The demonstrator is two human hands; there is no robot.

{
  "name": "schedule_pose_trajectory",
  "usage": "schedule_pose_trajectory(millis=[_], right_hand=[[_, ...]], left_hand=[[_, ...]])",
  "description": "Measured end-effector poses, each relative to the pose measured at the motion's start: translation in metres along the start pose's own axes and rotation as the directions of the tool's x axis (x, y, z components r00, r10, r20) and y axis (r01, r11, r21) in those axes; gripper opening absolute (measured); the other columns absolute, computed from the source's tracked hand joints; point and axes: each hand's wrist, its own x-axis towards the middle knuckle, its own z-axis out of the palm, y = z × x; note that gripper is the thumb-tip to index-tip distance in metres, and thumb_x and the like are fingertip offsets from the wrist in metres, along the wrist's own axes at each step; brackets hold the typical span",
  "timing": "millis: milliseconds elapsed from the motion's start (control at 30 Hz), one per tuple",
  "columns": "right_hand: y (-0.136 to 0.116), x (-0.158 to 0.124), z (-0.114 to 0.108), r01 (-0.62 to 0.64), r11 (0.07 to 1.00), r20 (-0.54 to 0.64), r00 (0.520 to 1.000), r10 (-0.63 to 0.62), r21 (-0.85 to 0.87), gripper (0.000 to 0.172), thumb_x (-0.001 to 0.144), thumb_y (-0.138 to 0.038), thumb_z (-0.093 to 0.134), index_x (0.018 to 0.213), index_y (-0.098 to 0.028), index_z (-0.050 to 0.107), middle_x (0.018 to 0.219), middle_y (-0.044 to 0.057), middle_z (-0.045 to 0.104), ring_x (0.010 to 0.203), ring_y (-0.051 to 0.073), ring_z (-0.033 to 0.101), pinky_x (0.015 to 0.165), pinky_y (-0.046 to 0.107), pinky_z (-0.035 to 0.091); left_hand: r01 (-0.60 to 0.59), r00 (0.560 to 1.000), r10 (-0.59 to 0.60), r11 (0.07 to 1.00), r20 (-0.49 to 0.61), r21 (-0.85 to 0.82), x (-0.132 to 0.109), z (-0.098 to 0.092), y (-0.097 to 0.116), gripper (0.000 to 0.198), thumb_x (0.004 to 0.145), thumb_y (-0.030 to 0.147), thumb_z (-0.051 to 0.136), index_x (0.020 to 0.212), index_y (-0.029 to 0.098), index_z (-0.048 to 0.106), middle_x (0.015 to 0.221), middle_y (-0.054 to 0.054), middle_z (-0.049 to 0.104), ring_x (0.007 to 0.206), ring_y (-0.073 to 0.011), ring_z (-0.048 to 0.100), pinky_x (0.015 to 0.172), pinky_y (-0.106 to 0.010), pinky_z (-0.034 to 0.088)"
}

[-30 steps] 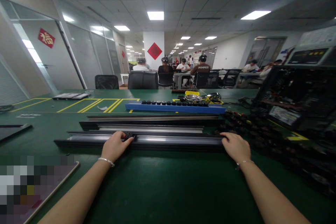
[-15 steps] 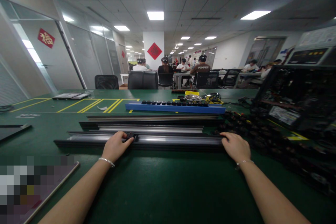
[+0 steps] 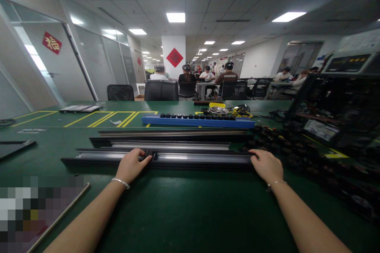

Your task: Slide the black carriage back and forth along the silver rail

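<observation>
Pinching black clip (image 3: 147,154) on rail (image 3: 192,159) with left hand (image 3: 130,165), right hand (image 3: 267,165) spread on rail end

Between our left hand (image 3: 130,166) and right hand (image 3: 267,165) runs the nearest rail (image 3: 196,159), a small block (image 3: 148,153) under the left one. Behind our grip lie two more rails (image 3: 169,144), then a long tray (image 3: 196,121).

a green desk (image 3: 190,213) marked with yellow lines (image 3: 101,118) carries three long dark rails side by side across its middle: the nearest rail (image 3: 192,159) in front, the two other rails (image 3: 169,145) behind it. past those lies a blue strip (image 3: 197,121) lined with small black pieces, a metal bowl (image 3: 218,110) just beyond. a heap of black parts (image 3: 285,142) spreads at the right; a flat dark panel (image 3: 78,108) lies far left.
</observation>
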Motion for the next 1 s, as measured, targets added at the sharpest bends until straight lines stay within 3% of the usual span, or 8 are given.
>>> schedule_pose_trajectory(millis=[667, 1000], right_hand=[[-0.0018, 0.0003, -0.0024, -0.012, 1.0, 0.027, 1.0, 0.012, -0.005, 0.039, 0.077, -0.028, 0.035, 0.102, -0.027, 0.064, 0.113, 0.001, 0.062, 0.106, 0.021, 0.051, 0.086, 0.036, 0.039], [-0.0013, 0.0001, -0.002, -0.005, 1.0, 0.015, 1.0, 0.005, -0.007, 0.038, 0.077, -0.027, 0.035, 0.101, -0.026, 0.065, 0.112, 0.001, 0.063, 0.103, 0.021, 0.053, 0.085, 0.036, 0.039]], left_hand=[[0.014, 0.999, -0.012, 0.998, 0.031, -0.056, -0.0001, 0.0007, 0.0005, 0.032, 0.074, 0.052, 0.048, 0.081, 0.022, 0.056, 0.088, -0.004, 0.065, 0.082, -0.0208, 0.06, 0.072, -0.03, 0.042], [-0.059, 0.996, 0.065, 0.993, 0.057, -0.1, -0.0013, 0.0027, 0.0061, 0.029, 0.075, 0.05, 0.048, 0.077, 0.022, 0.058, 0.084, -0.003, 0.065, 0.082, -0.0199, 0.058, 0.077, -0.032, 0.042]])
